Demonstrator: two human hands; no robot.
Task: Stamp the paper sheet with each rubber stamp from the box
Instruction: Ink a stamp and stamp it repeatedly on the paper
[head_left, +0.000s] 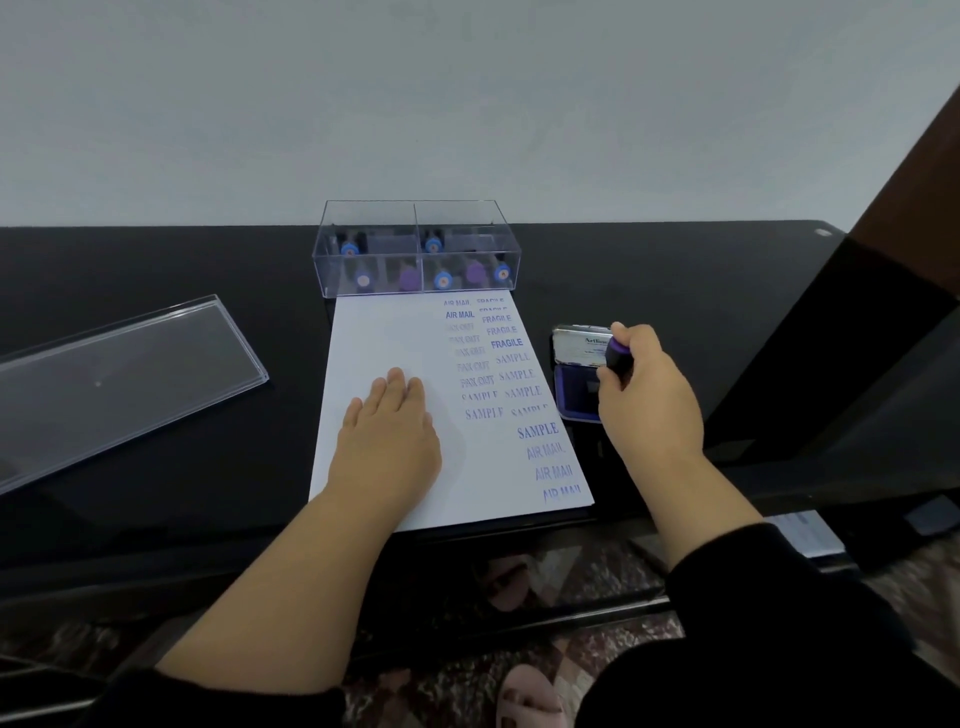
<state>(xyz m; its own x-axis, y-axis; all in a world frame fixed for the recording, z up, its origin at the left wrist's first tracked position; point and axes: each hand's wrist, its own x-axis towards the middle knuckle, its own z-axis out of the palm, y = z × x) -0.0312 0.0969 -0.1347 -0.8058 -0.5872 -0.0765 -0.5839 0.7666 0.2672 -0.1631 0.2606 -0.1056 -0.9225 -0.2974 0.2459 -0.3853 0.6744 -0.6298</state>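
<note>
A white paper sheet (395, 332) lies on the black table, its right half covered with blue prints reading AIR MAIL, FRAGILE, FAX OUT and SAMPLE. My left hand (387, 434) rests flat on the sheet's lower left part, fingers straight. My right hand (647, 395) grips a rubber stamp (618, 356) with a black handle and purple top, held down on the blue ink pad (571, 389), whose lid stands open behind it. The clear box (415, 249) at the sheet's far edge holds several more stamps with blue and purple tops.
The box's clear lid (124, 374) lies on the table to the left. The table's front edge (260, 566) runs just below the sheet. A dark brown post (904, 171) rises at the right. Patterned floor and slippered feet show under the table.
</note>
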